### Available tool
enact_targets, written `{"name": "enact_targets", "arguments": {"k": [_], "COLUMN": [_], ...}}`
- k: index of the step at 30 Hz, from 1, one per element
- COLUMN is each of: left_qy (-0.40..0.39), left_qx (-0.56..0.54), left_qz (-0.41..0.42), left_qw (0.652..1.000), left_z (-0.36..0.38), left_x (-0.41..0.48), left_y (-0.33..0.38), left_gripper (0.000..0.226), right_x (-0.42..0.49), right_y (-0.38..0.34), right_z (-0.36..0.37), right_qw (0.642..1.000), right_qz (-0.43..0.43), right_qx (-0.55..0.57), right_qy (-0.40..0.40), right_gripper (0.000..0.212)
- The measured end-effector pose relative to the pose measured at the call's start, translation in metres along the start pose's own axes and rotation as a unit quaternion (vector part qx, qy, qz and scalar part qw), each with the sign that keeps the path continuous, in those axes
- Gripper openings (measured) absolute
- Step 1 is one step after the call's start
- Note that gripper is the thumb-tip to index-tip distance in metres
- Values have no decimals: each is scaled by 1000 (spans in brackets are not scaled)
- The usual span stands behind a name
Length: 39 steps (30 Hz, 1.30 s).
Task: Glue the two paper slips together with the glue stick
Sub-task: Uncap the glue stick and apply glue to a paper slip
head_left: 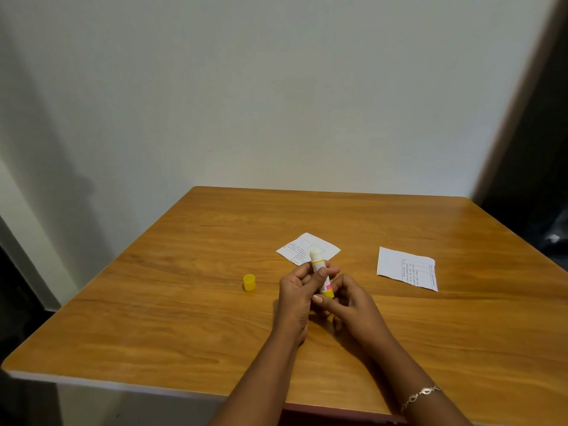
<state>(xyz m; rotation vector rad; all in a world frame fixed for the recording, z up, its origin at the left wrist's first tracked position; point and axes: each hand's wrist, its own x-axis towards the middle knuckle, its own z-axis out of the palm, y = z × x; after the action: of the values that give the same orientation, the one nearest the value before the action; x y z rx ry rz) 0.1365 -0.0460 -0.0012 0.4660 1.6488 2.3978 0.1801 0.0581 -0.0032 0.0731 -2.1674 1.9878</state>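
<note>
Both hands hold an uncapped yellow-and-white glue stick [318, 265] upright above the wooden table [184, 318], its white glue tip pointing up. My left hand [296, 295] grips the barrel near the top. My right hand [347, 302] pinches the stick's yellow base. Just behind the stick lies one printed paper slip [302, 245], flat on the table. A second printed slip [396, 264] lies further to the right, apart from the first. The yellow cap [249, 282] stands on the table to the left of my hands.
The table stands against a pale wall [276, 87]. Its front edge runs below my forearms and its left edge slants away to the left. A dark area fills the far right. A bracelet [421, 395] circles my right wrist.
</note>
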Motion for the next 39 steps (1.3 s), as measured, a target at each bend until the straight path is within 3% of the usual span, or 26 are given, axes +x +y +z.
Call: {"name": "enact_targets", "arguments": {"k": [4, 7, 11, 17, 22, 30, 34, 39], "left_qy": [-10, -9, 6, 16, -1, 13, 4, -8], "left_qx": [-8, -12, -39, -47, -41, -55, -40, -40], "left_qz": [-3, -11, -10, -7, -6, -13, -10, -14], "left_qw": [1000, 1000, 999, 999, 999, 998, 999, 999], "left_z": [0, 1, 0, -2, -2, -3, -3, -2], "left_x": [0, -1, -1, 2, 1, 2, 3, 1], "left_y": [0, 2, 4, -2, -1, -1, -3, 0], "left_gripper": [14, 22, 24, 25, 23, 23, 23, 27], "right_x": [-1, -1, 0, 1, -1, -1, 0, 0], "right_y": [-1, -2, -1, 4, 2, 0, 2, 1], "right_z": [1, 0, 0, -1, -1, -1, -1, 0], "right_qw": [999, 997, 996, 1000, 999, 999, 999, 999], "right_qz": [1, 11, 27, 18, 19, 17, 13, 19], "right_qx": [47, 68, 64, -2, 26, 8, 12, 36], "right_qy": [-3, -25, -52, -18, -34, -46, -29, -32], "right_gripper": [18, 6, 15, 19, 7, 6, 16, 7]}}
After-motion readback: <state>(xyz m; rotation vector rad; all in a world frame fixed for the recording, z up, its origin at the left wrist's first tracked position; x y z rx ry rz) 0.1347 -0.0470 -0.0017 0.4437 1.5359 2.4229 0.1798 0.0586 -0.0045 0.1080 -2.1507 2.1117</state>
